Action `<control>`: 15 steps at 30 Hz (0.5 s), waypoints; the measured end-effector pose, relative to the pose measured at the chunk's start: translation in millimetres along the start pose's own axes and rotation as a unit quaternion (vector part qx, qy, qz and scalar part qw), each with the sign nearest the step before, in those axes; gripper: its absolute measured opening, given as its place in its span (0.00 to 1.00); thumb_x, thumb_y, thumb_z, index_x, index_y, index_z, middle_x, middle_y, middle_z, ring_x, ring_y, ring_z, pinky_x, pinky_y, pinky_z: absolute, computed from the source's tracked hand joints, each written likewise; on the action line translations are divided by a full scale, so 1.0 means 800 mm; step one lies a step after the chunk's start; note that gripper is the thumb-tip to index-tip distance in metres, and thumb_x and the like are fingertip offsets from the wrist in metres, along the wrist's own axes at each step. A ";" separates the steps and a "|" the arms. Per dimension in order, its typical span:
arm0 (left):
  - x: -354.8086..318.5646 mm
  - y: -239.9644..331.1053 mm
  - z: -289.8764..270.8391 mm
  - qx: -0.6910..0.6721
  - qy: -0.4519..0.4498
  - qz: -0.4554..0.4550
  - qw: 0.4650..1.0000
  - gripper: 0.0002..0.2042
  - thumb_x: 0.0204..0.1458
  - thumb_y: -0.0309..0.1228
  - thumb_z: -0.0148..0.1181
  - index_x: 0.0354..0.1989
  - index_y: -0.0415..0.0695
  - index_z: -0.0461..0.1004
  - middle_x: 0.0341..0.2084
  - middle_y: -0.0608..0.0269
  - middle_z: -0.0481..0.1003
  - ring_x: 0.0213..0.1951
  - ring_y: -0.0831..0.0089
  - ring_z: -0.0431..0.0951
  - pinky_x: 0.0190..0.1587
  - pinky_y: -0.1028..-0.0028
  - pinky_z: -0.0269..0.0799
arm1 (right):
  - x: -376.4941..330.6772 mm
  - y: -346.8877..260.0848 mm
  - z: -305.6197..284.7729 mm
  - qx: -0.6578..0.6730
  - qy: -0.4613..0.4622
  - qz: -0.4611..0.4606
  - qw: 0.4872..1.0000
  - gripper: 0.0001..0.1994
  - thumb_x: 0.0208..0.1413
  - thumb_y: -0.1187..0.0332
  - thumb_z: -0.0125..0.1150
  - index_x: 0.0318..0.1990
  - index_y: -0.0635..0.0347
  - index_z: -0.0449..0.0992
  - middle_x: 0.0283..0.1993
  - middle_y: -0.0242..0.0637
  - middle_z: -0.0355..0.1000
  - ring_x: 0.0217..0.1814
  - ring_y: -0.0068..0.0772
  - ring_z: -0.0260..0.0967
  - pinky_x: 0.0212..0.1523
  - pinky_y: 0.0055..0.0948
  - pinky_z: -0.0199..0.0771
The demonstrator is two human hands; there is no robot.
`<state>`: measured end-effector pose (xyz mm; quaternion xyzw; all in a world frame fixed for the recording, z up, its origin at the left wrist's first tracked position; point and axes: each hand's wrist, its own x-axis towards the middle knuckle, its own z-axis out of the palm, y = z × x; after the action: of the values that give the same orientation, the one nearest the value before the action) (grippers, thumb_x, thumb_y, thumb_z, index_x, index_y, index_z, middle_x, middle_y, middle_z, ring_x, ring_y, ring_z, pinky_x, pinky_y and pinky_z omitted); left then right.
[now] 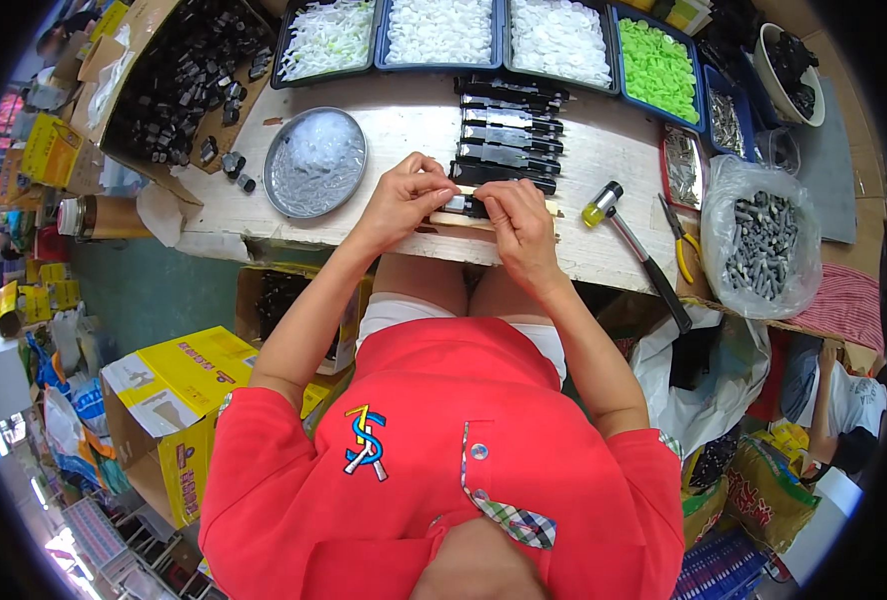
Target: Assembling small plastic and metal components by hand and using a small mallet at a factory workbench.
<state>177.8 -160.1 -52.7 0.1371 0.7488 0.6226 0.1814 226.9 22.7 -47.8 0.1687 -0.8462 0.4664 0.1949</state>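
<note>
At the table's front edge, the fingertips of my left hand (404,203) and my right hand (522,222) close from both sides on a small black part (476,207) with a pale, shiny section. My fingers cover much of it, and its exact kind is unclear. A light strip of wood (454,219) lies beneath it. Just beyond my hands, several long black parts with silvery middles (509,135) lie side by side in a row. A hammer (604,204) with a yellowish face and black handle rests right of my right hand.
Pliers (684,250) and a clear bag of small grey parts (764,245) lie at right. Trays of white pieces (439,35) and green pieces (656,70) line the back. Left are a round metal tray (279,200) and a box of black parts (134,170). Another person (844,410) is at far right.
</note>
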 end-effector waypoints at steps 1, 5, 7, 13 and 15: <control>0.001 -0.003 0.001 0.061 0.018 0.058 0.996 0.04 0.46 0.23 0.59 0.31 0.39 0.77 0.29 0.66 0.66 0.30 0.78 0.69 0.33 0.79 0.67 | 0.001 0.000 0.000 -0.006 0.002 -0.001 1.000 0.03 0.51 0.74 0.52 0.31 0.62 0.71 0.32 0.37 0.69 0.34 0.39 0.63 0.36 0.31 0.58; 0.007 -0.019 0.000 0.054 0.001 0.110 0.992 0.05 0.50 0.25 0.56 0.32 0.39 0.76 0.33 0.70 0.66 0.24 0.87 0.66 0.24 0.86 0.62 | 0.000 0.003 -0.003 0.002 0.002 0.008 1.000 0.03 0.51 0.74 0.52 0.32 0.62 0.71 0.33 0.38 0.70 0.35 0.38 0.63 0.37 0.31 0.60; 0.004 -0.001 -0.008 -0.120 -0.007 -0.047 0.992 0.06 0.52 0.27 0.55 0.32 0.38 0.76 0.32 0.70 0.66 0.22 0.86 0.66 0.23 0.85 0.62 | 0.000 0.003 -0.009 0.033 0.014 0.018 0.999 0.03 0.51 0.75 0.52 0.33 0.62 0.72 0.33 0.38 0.70 0.36 0.38 0.64 0.38 0.31 0.61; 0.038 0.028 -0.034 0.006 0.101 -0.029 0.994 0.07 0.49 0.31 0.59 0.33 0.40 0.75 0.19 0.72 0.68 0.16 0.86 0.63 0.16 0.84 0.56 | 0.027 0.032 -0.127 -0.201 0.109 -0.009 0.973 0.06 0.50 0.76 0.52 0.35 0.63 0.74 0.35 0.43 0.71 0.39 0.44 0.67 0.41 0.35 0.67; 0.082 0.040 -0.053 0.168 0.163 0.111 0.966 0.07 0.47 0.30 0.60 0.33 0.40 0.76 0.18 0.69 0.70 0.20 0.83 0.67 0.22 0.81 0.63 | 0.029 0.071 -0.189 -0.307 0.099 0.095 0.942 0.08 0.50 0.75 0.52 0.37 0.63 0.74 0.36 0.47 0.71 0.39 0.48 0.68 0.40 0.38 0.67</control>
<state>99.2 -163.4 -20.9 0.1444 0.8423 0.5178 -0.0392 206.0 178.3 -4.0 -0.0275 -0.9368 0.2142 0.2751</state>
